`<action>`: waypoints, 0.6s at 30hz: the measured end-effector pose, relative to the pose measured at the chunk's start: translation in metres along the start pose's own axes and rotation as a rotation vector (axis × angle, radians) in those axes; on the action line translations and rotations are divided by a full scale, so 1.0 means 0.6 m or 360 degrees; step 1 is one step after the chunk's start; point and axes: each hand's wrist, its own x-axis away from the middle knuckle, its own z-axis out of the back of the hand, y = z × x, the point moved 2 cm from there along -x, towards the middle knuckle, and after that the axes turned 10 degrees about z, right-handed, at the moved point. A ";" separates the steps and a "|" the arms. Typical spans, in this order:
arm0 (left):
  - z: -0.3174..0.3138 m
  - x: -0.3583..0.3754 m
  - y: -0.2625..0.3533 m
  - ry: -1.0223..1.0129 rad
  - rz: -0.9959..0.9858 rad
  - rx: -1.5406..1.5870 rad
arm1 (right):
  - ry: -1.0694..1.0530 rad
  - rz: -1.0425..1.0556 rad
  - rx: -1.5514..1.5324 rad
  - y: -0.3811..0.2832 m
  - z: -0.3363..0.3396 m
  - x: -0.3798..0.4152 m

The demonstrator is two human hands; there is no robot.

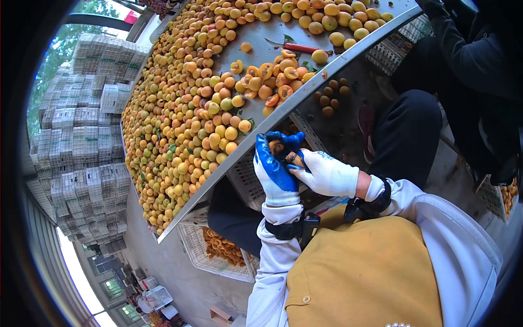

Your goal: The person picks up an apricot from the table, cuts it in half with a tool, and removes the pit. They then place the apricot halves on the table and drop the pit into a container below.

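Both my hands wear white gloves with blue coated fingers and meet just off the metal table's edge. My left hand (277,169) is curled round an apricot (276,147), which shows partly between its fingers. My right hand (321,171) is closed close against it, its fingers bent toward the fruit; what it grips is too small and dark to make out. On the table (261,38), cut apricot halves (266,70) lie in a heap beyond my hands, with a red-handled knife (299,48) past them.
Many whole apricots (185,109) cover the table. Below its edge stands a white crate (204,256) with orange pieces. Stacked crates (84,141) rise at the left. Another person's dark-clothed leg (408,136) is at the right, near fruit on the floor (328,101).
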 end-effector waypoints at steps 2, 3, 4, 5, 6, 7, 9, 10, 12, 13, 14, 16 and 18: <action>-0.001 0.002 -0.001 -0.0007 -0.0030 -0.0046 | -0.0063 -0.0054 -0.0023 -0.003 0.003 0.000; -0.002 0.002 0.000 -0.0014 -0.0060 -0.0094 | -0.0110 -0.0077 -0.0019 -0.002 0.002 0.000; -0.002 0.003 0.000 -0.0014 -0.0060 -0.0094 | -0.0157 -0.0101 -0.0016 0.000 0.002 0.000; -0.001 0.003 -0.001 0.0019 -0.0036 -0.0094 | -0.0156 -0.0101 -0.0016 0.004 0.002 0.000; 0.001 0.003 -0.001 0.0052 -0.0012 -0.0095 | -0.0194 -0.0133 -0.0052 0.010 0.001 0.000; 0.003 0.002 -0.003 0.0051 -0.0011 -0.0095 | -0.0231 -0.0164 -0.0088 0.017 0.000 0.000; 0.008 -0.001 -0.006 0.0020 0.0016 -0.0030 | -0.0218 -0.0108 -0.0181 0.029 -0.003 -0.002; 0.010 0.000 -0.005 0.0021 0.0013 -0.0030 | -0.0205 -0.0050 -0.0275 0.029 -0.003 -0.003; 0.010 0.001 -0.003 0.0014 0.0073 -0.0030 | -0.0270 -0.0108 -0.0334 0.015 0.010 -0.003; 0.012 0.001 -0.002 0.0013 0.0072 -0.0027 | -0.0335 -0.0169 -0.0394 0.006 0.015 -0.002; 0.013 0.002 0.001 -0.0021 0.0043 -0.0106 | -0.0337 -0.0169 -0.0391 0.004 0.016 -0.001; 0.013 0.006 0.010 -0.0052 0.0010 -0.0185 | -0.0341 -0.0308 -0.0651 0.004 0.016 0.003; 0.002 0.012 0.023 -0.0070 -0.0039 -0.0303 | -0.0445 -0.0435 -0.0985 0.011 0.009 0.012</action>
